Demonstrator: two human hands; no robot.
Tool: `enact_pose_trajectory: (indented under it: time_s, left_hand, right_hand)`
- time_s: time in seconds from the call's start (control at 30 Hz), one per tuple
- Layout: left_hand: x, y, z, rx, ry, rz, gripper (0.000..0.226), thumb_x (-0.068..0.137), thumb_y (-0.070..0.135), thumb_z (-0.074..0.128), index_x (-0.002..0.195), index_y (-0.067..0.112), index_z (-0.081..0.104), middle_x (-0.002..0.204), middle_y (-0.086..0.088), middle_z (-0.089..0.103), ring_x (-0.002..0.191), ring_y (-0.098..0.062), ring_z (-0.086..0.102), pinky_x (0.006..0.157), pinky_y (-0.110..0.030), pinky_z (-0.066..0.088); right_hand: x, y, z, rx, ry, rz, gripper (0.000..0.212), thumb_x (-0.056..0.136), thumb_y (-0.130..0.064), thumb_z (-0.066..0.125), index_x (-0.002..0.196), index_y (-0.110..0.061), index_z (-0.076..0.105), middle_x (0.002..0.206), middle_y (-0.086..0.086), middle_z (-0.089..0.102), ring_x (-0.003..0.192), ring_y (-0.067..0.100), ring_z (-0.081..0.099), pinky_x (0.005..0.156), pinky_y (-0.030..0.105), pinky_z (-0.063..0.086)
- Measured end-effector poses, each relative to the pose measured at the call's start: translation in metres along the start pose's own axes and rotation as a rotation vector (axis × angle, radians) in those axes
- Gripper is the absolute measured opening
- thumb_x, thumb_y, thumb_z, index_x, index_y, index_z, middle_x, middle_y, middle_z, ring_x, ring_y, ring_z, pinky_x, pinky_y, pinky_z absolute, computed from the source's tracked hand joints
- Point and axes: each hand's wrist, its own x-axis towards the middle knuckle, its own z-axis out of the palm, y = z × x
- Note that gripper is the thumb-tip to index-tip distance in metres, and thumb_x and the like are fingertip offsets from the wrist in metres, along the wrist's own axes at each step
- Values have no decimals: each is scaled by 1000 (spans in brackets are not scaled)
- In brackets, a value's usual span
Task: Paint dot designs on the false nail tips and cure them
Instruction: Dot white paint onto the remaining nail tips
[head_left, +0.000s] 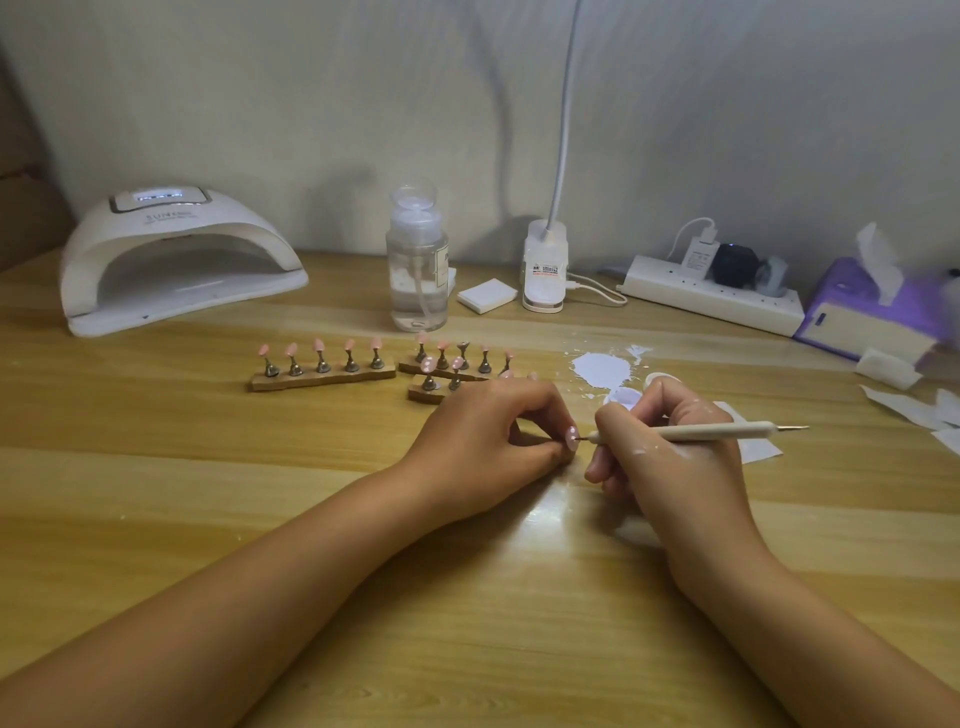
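Curing lamp (176, 260): stood at the upper left of the frame, its mouth facing the viewer, well apart from both hands.

Holder strips (322, 375): lay in a row at centre frame, above the left hand, carrying pink tips on small upright pegs. Dots on them were too small to judge.

Left hand (488, 441): rested on the table (208, 493) at centre frame, fingers curled. It pinched one pink nail tip (571, 439) at its right edge; whether by a peg under it could not be told.

Nail tip: sat between the two hands, long axis roughly upright in the frame, painted face turned right toward the tool. Pale dots seemed to show on it.

Dotting tool (701, 431): long axis nearly level across the frame. The working point aimed left and was touching, or just short of, the tip's face, while the spare metal point stuck out to the right.

Right hand (670, 457): gripped the tool pen-fashion near its left end, the nearer hand for the next dot — likely only a slight leftward nudge.

White paint (602, 366): pooled on the table just above the right hand, near for reloading.
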Motion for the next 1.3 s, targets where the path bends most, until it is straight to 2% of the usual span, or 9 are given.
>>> enact_pose_trajectory:
  time_s: [0.27, 0.4, 0.57, 0.73, 0.83, 0.9, 0.97, 1.17, 1.3]
  left_hand:
    - [-1, 0, -1, 5, -9, 10, 14, 83, 15, 73, 82, 28, 69, 87, 13, 71, 63, 19, 50, 59, -6, 33]
    - [-1, 0, 0, 11, -1, 15, 13, 83, 16, 74, 82, 28, 70, 86, 16, 71, 64, 18, 49, 60, -7, 32]
    - [-2, 0, 0, 10, 14, 6, 15, 81, 15, 74, 81, 30, 69, 75, 23, 65, 60, 12, 51, 63, -7, 32]
    - [-2, 0, 1, 23, 14, 8, 13, 82, 17, 73, 83, 29, 70, 80, 20, 67, 59, 11, 51, 65, -13, 34]
    - [-2, 1, 1, 15, 10, 0, 12, 82, 17, 72, 85, 28, 70, 80, 20, 69, 58, 10, 52, 71, -3, 31]
    - [-2, 1, 1, 13, 9, -6, 13, 83, 17, 72, 84, 30, 70, 81, 20, 69, 60, 12, 51, 68, -9, 35]
    - [-2, 1, 1, 25, 11, -7, 15, 83, 18, 72, 84, 32, 68, 84, 19, 70, 62, 12, 51, 66, -17, 40]
    - [-2, 2, 0, 36, 13, -8, 11, 85, 21, 73, 88, 31, 70, 88, 16, 69, 64, 16, 51, 63, -8, 37]
    - [-2, 3, 0, 22, 6, -30, 15, 85, 20, 72, 87, 34, 68, 90, 15, 70, 62, 14, 52, 63, -9, 36]
  right_hand:
    - [1, -1, -2, 73, 113, -24, 27, 86, -6, 61, 67, -14, 44, 45, 6, 55, 37, 8, 45, 38, 15, 35]
    - [8, -5, -9, 124, 204, -141, 25, 94, -19, 68, 77, -18, 49, 57, -4, 59, 46, 3, 50, 44, 15, 38]
    - [26, 0, -26, -44, 230, -162, 27, 96, -32, 66, 74, -18, 60, 54, -3, 59, 46, 6, 50, 44, 16, 38]
    - [37, 13, -31, -223, 235, -125, 27, 100, -31, 56, 76, -19, 57, 51, -5, 62, 46, 3, 48, 56, 29, 37]
    - [38, 16, -30, -304, 215, -165, 30, 100, -37, 57, 80, -14, 54, 53, -10, 64, 50, -1, 53, 54, 18, 37]
    - [37, 16, -28, -360, 195, -178, 34, 99, -40, 58, 80, -12, 54, 55, -13, 65, 53, -1, 55, 52, 15, 36]
    - [36, 16, -28, -406, 187, -170, 36, 97, -44, 59, 78, -14, 54, 57, -12, 66, 55, 1, 56, 57, 24, 38]
    - [34, 15, -26, -456, 167, -175, 36, 96, -44, 62, 76, -16, 52, 61, -3, 65, 65, 22, 60, 66, 36, 43]
    - [32, 11, -26, -426, 215, -239, 33, 98, -43, 58, 79, -16, 53, 64, -1, 65, 63, 11, 61, 62, 31, 40]
